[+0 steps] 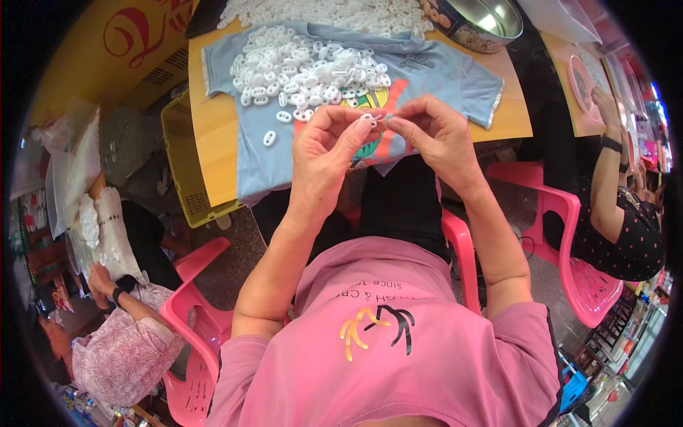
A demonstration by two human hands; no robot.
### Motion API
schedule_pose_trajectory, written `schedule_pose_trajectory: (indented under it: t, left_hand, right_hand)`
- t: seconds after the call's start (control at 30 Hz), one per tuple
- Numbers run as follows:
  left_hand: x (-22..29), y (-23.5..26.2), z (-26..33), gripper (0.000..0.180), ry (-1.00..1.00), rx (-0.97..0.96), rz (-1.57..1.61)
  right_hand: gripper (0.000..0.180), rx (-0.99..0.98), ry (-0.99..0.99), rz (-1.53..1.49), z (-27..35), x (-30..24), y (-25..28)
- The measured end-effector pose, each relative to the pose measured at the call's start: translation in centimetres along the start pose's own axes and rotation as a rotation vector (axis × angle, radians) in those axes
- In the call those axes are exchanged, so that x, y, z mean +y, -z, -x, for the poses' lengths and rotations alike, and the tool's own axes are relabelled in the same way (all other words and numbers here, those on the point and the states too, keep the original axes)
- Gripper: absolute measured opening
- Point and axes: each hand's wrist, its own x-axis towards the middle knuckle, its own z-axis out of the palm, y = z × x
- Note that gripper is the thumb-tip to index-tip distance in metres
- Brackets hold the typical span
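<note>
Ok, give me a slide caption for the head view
Both hands, left hand and right hand, pinch a white plastic piece above a blue shirt.

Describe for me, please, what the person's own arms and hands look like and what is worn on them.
Both forearms are bare from the elbow down. The left hand and the right hand wear no gloves, and no rings, watch or bracelet show. Short sleeves of a pink cotton T-shirt cover the upper arms; the right sleeve has a dark stripe along its seam.

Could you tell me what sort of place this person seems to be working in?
Probably an informal piecework spot, perhaps in a market. Both hands, left hand and right hand, pinch one small white plastic piece over a heap of white pieces on a blue shirt; pink plastic chairs seat other workers.
</note>
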Motion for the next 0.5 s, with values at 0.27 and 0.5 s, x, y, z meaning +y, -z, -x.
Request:
schedule_pose_trajectory:
  t: [0.27,0.5]
  left_hand:
    - [0.1,0.2,-0.3,0.016,0.051,0.023,0.09]
    - [-0.7,-0.4,-0.1,0.013,-0.029,0.093,-0.099]
  right_hand:
    - [0.016,-0.07,-0.142,-0.126,0.9,-0.9,0.0]
    - [0.017,0.18,-0.156,-0.569,0.0,-1.4,-1.9]
